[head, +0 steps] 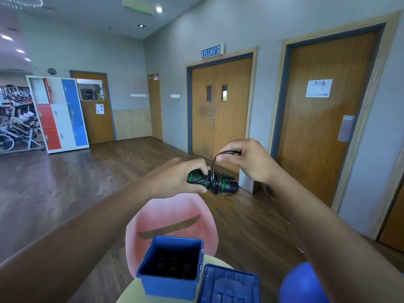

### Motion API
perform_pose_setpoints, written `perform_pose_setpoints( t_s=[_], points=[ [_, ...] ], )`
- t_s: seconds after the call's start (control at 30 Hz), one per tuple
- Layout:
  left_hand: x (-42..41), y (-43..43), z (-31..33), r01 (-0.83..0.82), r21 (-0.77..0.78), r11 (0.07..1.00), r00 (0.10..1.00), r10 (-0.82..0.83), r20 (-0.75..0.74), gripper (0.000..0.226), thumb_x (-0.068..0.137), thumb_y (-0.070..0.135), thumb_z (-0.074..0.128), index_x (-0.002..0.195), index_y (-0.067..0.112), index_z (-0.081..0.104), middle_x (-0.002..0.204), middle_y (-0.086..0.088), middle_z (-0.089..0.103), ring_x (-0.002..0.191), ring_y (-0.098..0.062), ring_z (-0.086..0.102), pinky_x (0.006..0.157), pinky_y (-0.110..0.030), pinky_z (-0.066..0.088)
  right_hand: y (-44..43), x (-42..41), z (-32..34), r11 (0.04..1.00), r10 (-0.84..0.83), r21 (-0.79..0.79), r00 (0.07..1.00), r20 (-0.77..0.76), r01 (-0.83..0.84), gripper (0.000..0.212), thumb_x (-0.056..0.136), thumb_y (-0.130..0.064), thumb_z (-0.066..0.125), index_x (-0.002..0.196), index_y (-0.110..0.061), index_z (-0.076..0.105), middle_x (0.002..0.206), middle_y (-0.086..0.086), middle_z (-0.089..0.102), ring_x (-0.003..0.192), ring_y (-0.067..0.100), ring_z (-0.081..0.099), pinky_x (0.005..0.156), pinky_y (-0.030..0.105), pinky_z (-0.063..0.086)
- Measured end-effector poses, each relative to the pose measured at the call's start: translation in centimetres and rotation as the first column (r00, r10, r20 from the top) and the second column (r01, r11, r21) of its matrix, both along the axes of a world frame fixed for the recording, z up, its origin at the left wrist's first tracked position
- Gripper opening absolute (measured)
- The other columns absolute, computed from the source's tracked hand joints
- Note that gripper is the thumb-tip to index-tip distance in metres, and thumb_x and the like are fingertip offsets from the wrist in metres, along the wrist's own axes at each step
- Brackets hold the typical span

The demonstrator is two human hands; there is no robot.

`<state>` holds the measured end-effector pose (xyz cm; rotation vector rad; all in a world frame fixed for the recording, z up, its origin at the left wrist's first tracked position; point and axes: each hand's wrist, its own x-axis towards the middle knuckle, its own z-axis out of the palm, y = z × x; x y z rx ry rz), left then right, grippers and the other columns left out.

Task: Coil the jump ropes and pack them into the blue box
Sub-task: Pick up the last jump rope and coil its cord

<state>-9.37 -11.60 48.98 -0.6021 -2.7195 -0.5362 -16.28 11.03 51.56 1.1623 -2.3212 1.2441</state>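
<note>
My left hand point(185, 174) grips the two black handles with green rings of a jump rope point(227, 184), held side by side at chest height. Black cord is wound around the middle of the handles. My right hand point(247, 159) pinches a loop of that cord just above the bundle. Below, the open blue box point(150, 281) stands on a pale round table point(129, 294). Dark coiled ropes lie in its bottom. Its blue lid point(229, 285) lies flat to the right of the box.
A pink chair point(170, 213) stands behind the table. A blue ball point(303, 285) sits at the lower right. Wooden doors line the right wall. Lockers point(59, 114) and exercise bikes point(15, 119) stand far left across a wooden floor.
</note>
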Motion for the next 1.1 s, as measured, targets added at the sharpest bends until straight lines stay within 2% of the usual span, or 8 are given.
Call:
perform_pose_setpoints(
  t_s=[0.1,0.2,0.33,0.5,0.63,0.8,0.93,1.1],
  points=[
    [1.5,0.8,0.5,0.110,0.193,0.975,0.994,-0.113,0.005,0.027,0.082,0.035,0.082,0.097,0.038,0.059,0.119,0.031,0.065,0.095,-0.023,0.069,0.084,-0.045,0.055,0.8,-0.5,0.1,0.981,0.147,-0.146,0.978,0.146,-0.126,0.015,0.076,-0.023,0.079,0.082,-0.010,0.077,0.081,0.010,0.074,0.077,0.014,0.063,0.077,0.030,0.048],
    [3.0,1.6,1.6,0.233,0.363,0.902,0.971,-0.234,-0.042,0.022,0.081,0.038,0.078,0.097,0.038,0.063,0.112,0.007,0.071,0.103,-0.027,0.067,0.094,-0.047,0.050,0.7,-0.6,-0.3,0.937,0.273,-0.303,0.908,0.318,-0.176,0.013,0.077,-0.022,0.074,0.079,-0.010,0.073,0.070,-0.001,0.073,0.064,0.008,0.065,0.065,0.022,0.051],
    [3.5,2.1,3.0,0.295,0.531,0.795,0.955,-0.251,-0.155,0.016,0.083,0.040,0.071,0.096,0.033,0.066,0.108,-0.007,0.071,0.081,-0.025,0.065,0.068,-0.035,0.052,-0.1,-0.9,-2.4,0.875,0.376,-0.459,0.818,0.436,-0.157,0.025,0.095,0.001,0.053,0.080,-0.009,0.069,0.062,0.001,0.059,0.050,0.008,0.050,0.049,0.021,0.040],
    [1.6,1.5,4.5,0.095,0.604,0.792,0.982,0.026,-0.188,0.015,0.095,0.033,0.068,0.103,0.022,0.062,0.100,-0.001,0.069,0.070,-0.009,0.067,0.057,-0.022,0.049,-2.0,0.1,-6.3,0.890,0.327,-0.451,0.784,0.528,-0.067,0.026,0.097,-0.029,0.056,0.093,-0.008,0.071,0.059,-0.003,0.043,0.045,0.007,0.031,0.043,0.018,0.027],
    [-0.9,0.5,3.8,-0.132,0.552,0.823,0.961,0.243,-0.134,0.017,0.094,0.035,0.068,0.099,0.022,0.057,0.109,0.004,0.064,0.088,-0.014,0.067,0.069,-0.025,0.045,-2.7,0.8,-6.1,0.971,0.120,-0.239,0.894,0.432,-0.015,0.030,0.099,-0.033,0.054,0.104,-0.011,0.072,0.057,-0.008,0.042,0.044,0.004,0.033,0.044,0.016,0.031],
    [-2.8,-2.3,1.2,-0.349,0.211,0.913,0.892,0.393,-0.225,0.024,0.094,0.039,0.067,0.104,0.023,0.053,0.110,0.002,0.052,0.095,-0.025,0.058,0.081,-0.038,0.043,-2.1,1.0,-5.0,0.994,-0.030,0.107,0.987,0.158,0.013,0.032,0.098,-0.033,0.057,0.092,-0.003,0.065,0.066,0.006,0.056,0.059,0.022,0.045,0.061,0.031,0.035],
    [-2.4,-2.3,-0.5,-0.243,0.115,0.963,0.956,0.258,-0.141,0.025,0.083,0.037,0.081,0.099,0.023,0.068,0.096,0.012,0.055,0.084,-0.016,0.056,0.072,-0.030,0.036,-2.0,0.9,-3.4,0.967,-0.127,0.213,0.990,-0.064,0.138,0.017,0.098,-0.029,0.057,0.088,-0.020,0.067,0.078,0.004,0.069,0.075,0.025,0.061,0.071,0.040,0.049],
    [-0.5,-0.1,0.0,-0.017,0.411,0.911,0.992,-0.035,0.120,0.021,0.073,0.020,0.091,0.087,0.026,0.078,0.092,-0.006,0.075,0.079,-0.013,0.064,0.074,-0.030,0.045,-0.9,-0.1,-1.2,0.984,-0.136,0.096,0.984,-0.117,0.147,0.011,0.092,-0.032,0.067,0.089,-0.023,0.072,0.086,-0.008,0.072,0.084,0.014,0.064,0.080,0.036,0.050]
  ],
)
